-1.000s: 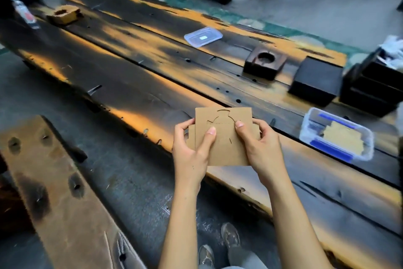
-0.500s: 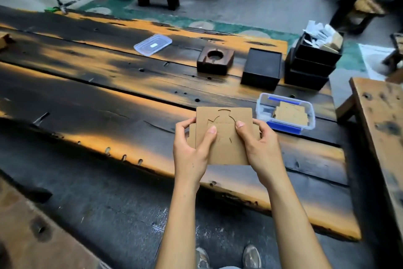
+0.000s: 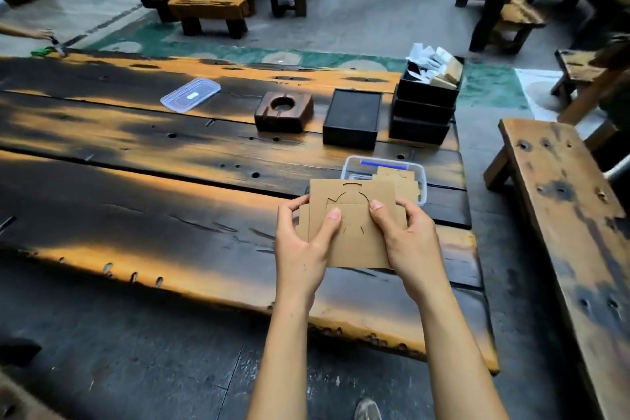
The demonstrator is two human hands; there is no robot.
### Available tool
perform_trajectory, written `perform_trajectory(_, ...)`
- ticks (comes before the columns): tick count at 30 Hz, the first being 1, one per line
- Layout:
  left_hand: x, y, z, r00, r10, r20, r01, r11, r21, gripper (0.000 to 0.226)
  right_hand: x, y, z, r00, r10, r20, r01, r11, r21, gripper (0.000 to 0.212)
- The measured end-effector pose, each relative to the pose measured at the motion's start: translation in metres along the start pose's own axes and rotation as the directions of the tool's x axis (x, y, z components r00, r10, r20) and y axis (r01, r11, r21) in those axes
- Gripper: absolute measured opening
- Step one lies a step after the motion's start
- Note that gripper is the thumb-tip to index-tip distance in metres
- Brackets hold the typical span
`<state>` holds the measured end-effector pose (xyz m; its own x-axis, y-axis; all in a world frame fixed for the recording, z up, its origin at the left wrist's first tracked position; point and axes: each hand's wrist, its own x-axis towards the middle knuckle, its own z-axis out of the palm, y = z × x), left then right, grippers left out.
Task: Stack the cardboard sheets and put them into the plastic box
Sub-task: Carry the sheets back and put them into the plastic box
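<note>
Change: over the last second the view swung right along the table point(image 3: 143, 181); the plastic box point(image 3: 420, 177), earlier well off to the right of the hands, now sat just beyond them, partly hidden by the held sheets.
Grip: unchanged across the frames; left hand point(image 3: 301, 242) and right hand point(image 3: 405, 235) each closed on a side of the cardboard sheets point(image 3: 354, 242), thumbs pressed on the front face.
Meaning: judged, stacking looked done and the person had lined up with the box; lowering the stack in remained.
Task thing: sheets held up above the near part of the table, near its right end, not resting on it.
Sheets in hand: at least two, a stepped edge showing at the left; exact count unclear.
Sheets in box: some cardboard already inside; number unclear.
Plastic boxes: one, open.
Lids: one clear lid point(image 3: 191, 94), far left.
Black boxes: one lone black box point(image 3: 353, 118), plus a stack of three black trays point(image 3: 424, 109) at the far right.
Wooden block with hole: one wooden block point(image 3: 283, 110).
</note>
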<state>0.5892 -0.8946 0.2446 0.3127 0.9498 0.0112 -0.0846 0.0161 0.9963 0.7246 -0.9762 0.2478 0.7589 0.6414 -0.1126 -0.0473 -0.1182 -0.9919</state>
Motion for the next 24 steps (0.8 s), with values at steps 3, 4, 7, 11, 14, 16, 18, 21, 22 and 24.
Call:
perform_trajectory(3, -0.007, -0.006, 0.027, 1.0, -0.015, -0.01, 0.015, 1.0, -0.011, 0.04, 0.011, 0.006, -0.025, 1.0, 0.005, 0.009, -0.005, 1.0, -0.002, 0.051)
perform_trajectory(4, -0.009, -0.008, 0.034, 1.0, -0.023, -0.012, 0.023, 1.0, -0.014, 0.041, 0.013, 0.01, -0.032, 1.0, 0.012, 0.007, -0.012, 1.0, -0.003, 0.05)
perform_trajectory(7, -0.012, -0.014, 0.047, 0.999, -0.027, -0.023, 0.027, 0.999, -0.019, 0.039, 0.02, 0.019, -0.044, 1.0, 0.031, 0.0, -0.031, 0.999, -0.012, 0.05)
perform_trajectory(11, -0.007, -0.021, 0.063, 0.998, -0.059, -0.034, 0.059, 0.998, -0.009, 0.039, 0.034, 0.03, -0.055, 0.998, 0.061, -0.007, -0.061, 0.998, -0.024, 0.045)
perform_trajectory(14, 0.004, -0.024, 0.072, 0.995, -0.102, -0.008, 0.102, 0.995, -0.022, 0.039, 0.048, 0.036, -0.058, 0.997, 0.064, -0.041, -0.065, 0.997, -0.042, 0.043)
perform_trajectory(16, 0.016, -0.028, 0.077, 0.991, -0.131, 0.014, 0.131, 0.991, -0.033, 0.04, 0.06, 0.038, -0.058, 0.996, 0.077, -0.054, -0.079, 0.996, -0.047, 0.047)
perform_trajectory(18, 0.029, -0.03, 0.081, 0.989, -0.148, 0.027, 0.148, 0.989, -0.017, 0.041, 0.072, 0.041, -0.055, 0.995, 0.079, -0.064, -0.082, 0.996, -0.045, 0.047)
perform_trajectory(21, 0.058, -0.037, 0.087, 0.981, -0.18, 0.073, 0.181, 0.984, -0.003, 0.039, 0.095, 0.043, -0.048, 0.99, 0.104, -0.095, -0.11, 0.991, -0.07, 0.06)
perform_trajectory(22, 0.064, -0.039, 0.088, 0.978, -0.195, 0.076, 0.196, 0.981, -0.003, 0.038, 0.1, 0.043, -0.045, 0.988, 0.115, -0.104, -0.125, 0.988, -0.087, 0.068)
perform_trajectory(24, 0.088, -0.046, 0.092, 0.967, -0.238, 0.089, 0.241, 0.97, -0.02, 0.039, 0.12, 0.043, -0.036, 0.981, 0.133, -0.141, -0.149, 0.982, -0.112, 0.074)
